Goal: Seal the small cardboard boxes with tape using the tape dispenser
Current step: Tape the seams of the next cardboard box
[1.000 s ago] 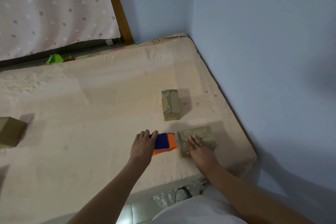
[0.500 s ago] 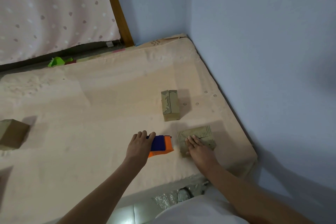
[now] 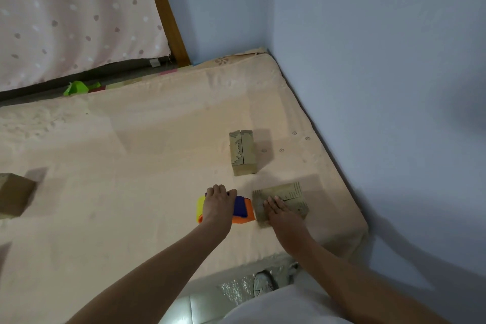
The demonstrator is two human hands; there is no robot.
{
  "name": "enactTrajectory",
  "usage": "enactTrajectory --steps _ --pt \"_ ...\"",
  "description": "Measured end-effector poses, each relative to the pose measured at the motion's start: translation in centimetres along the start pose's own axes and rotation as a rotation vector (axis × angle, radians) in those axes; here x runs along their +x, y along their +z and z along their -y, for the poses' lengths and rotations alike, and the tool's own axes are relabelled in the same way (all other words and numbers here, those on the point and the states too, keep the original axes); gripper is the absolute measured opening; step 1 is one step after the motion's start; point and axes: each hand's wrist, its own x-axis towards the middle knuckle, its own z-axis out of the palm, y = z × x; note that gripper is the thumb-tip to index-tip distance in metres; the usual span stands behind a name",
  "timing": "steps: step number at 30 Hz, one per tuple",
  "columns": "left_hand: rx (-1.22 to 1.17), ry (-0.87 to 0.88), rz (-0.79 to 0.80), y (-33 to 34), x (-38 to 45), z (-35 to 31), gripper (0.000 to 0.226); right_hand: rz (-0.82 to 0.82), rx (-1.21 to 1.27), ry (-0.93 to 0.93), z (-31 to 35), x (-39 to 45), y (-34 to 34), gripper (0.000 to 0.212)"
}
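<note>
An orange, blue and yellow tape dispenser point(image 3: 242, 209) lies on the mattress, and my left hand point(image 3: 218, 204) grips it from above with fingers curled over its far side. Just right of it sits a small cardboard box point(image 3: 290, 196) with printed flaps. My right hand point(image 3: 278, 212) presses flat on that box's near top, fingers straight. A second small box point(image 3: 243, 151) stands a little farther back, its top seam closed. A third box point(image 3: 14, 193) sits at the far left edge.
The peach mattress point(image 3: 131, 166) ends at a blue wall point(image 3: 368, 87) on the right and a near edge by my body. A green scrap point(image 3: 77, 87) lies behind the mattress below a dotted pink sheet point(image 3: 65, 8) and wooden post point(image 3: 168, 13).
My left hand has drawn the tape dispenser slightly left, away from the near box, and a yellow part now shows. My right hand stays pressed on the box.
</note>
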Motion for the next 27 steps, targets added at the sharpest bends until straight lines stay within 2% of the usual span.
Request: enactTrajectory --steps 2,5,7,9,11,14,17,20,22,24,25,27 --pt "0.047 -0.041 0.044 1.0 -0.1 1.0 0.06 0.018 -0.019 -0.013 0.0 -0.2 0.0 0.071" --pt "-0.106 -0.137 0.024 3.3 0.3 3.1 0.052 -0.011 -0.063 -0.034 -0.3 -0.1 0.4 0.043" --pt "-0.263 -0.196 0.038 3.7 0.1 3.6 0.049 0.028 -0.061 -0.03 -0.2 0.1 0.6 0.049" --pt "-0.458 -0.263 0.066 3.7 0.4 3.2 0.038 0.095 -0.047 -0.009 -0.3 0.3 0.6 0.069" --pt "-0.599 -0.303 0.121 3.7 0.9 2.4 0.032 0.1 -0.029 0.008 -0.5 0.6 0.7 0.074" --pt "-0.785 -0.401 0.158 4.8 1.2 1.5 0.03 0.108 0.032 0.032 -0.6 1.1 1.1 0.076" --pt "-0.968 -0.491 0.171 6.3 0.8 0.6 0.024 0.183 -0.018 0.019 -0.4 1.3 -0.5 0.071" --pt "-1.029 -0.501 0.19 7.1 0.5 -0.1 0.02 0.226 -0.024 -0.024 -0.7 1.2 -1.7 0.064" --pt "-1.02 -0.526 0.138 7.1 0.6 -0.3 0.021 0.235 -0.015 -0.01 -0.6 1.4 -2.0 0.064" --pt "-1.046 -0.556 -0.027 6.6 1.0 -0.8 0.022 0.229 0.006 -0.005 -0.5 1.4 -2.1 0.062" --pt "-1.112 -0.546 -0.127 6.0 1.1 -1.2 0.023 0.224 0.009 -0.005 -0.4 1.3 -2.2 0.061" --pt "-1.338 -0.462 -0.161 4.6 1.3 -2.5 0.022 0.181 0.002 -0.007 -0.4 0.9 -2.3 0.058"
